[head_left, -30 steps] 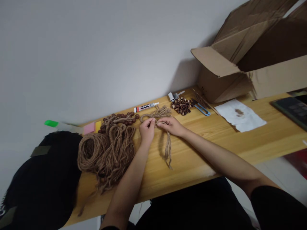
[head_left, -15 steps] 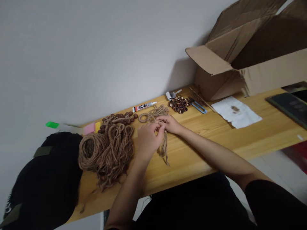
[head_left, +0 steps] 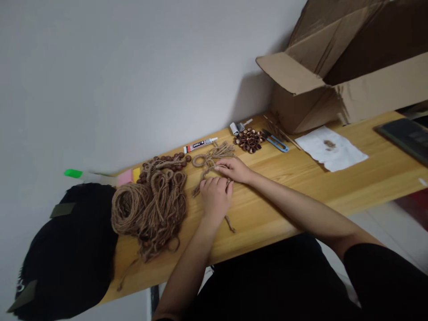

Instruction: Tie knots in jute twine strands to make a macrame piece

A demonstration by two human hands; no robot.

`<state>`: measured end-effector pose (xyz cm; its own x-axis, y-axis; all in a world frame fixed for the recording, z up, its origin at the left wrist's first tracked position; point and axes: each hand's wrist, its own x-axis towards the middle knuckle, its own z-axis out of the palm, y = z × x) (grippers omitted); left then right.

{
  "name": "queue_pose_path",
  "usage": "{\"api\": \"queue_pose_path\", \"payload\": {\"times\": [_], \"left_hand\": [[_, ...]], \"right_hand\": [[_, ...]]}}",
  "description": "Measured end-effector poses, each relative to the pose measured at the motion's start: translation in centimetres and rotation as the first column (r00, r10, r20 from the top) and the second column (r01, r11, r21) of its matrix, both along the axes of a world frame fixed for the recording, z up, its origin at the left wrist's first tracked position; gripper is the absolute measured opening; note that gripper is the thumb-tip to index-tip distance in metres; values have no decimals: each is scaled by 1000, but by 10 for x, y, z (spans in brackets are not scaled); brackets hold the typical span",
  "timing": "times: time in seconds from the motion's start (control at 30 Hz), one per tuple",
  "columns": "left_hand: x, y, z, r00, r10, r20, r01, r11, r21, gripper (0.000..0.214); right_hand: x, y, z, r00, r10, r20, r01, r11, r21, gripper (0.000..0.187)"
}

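Observation:
My right hand pinches the twine cords near their middle, with its fingertips closed on them. Just in front of it, my left hand is curled over the strands, back of the hand up, hiding most of what lies beneath. One bunch of cord ends sticks out left of the left hand, and a knotted tail hangs out on its near side. Beyond both hands lies a twine-wrapped ring with a tassel beside it. A big heap of brown twine with a coil sits to the left.
At the back are a glue tube, brown shell-like rings and blue thread snips. Rightward lie a stained white tissue, a cardboard box and a dark phone-like slab. A black bag stands at the left.
My left hand has moved slightly right and nearer me, turning flatter over the cords. Cord ends now show to its left; fewer strands hang on the near side.

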<state>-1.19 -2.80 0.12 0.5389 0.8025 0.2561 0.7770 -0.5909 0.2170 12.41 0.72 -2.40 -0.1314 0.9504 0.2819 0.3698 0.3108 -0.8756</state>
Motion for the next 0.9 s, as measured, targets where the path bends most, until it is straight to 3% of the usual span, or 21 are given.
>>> {"api": "queue_pose_path", "payload": {"times": [0.17, 0.33, 0.5, 0.67, 0.9], "left_hand": [[1, -1, 2, 999, 0, -53, -1, 1000, -17, 27], [0, 3, -1, 1000, 14, -28, -17, 992, -122, 30], [-2, 7, -6, 987, 43, 158, 10, 948, -317, 30], [0, 7, -9, 923, 193, 333, 1, 864, -503, 30], [7, 2, -9, 816, 331, 473, 17, 806, -592, 28]], "right_hand": [[0, 1, -1, 1000, 4, 2, -4, 1000, 5, 23], [1, 1, -3, 999, 3, -33, -3, 1000, -15, 25], [1, -1, -3, 999, -13, -41, 12, 1000, -28, 25], [1, -2, 0, 998, -48, -46, 46, 998, -40, 23], [-8, -10, 9, 980, -179, -90, 169, 979, -112, 22]]}}
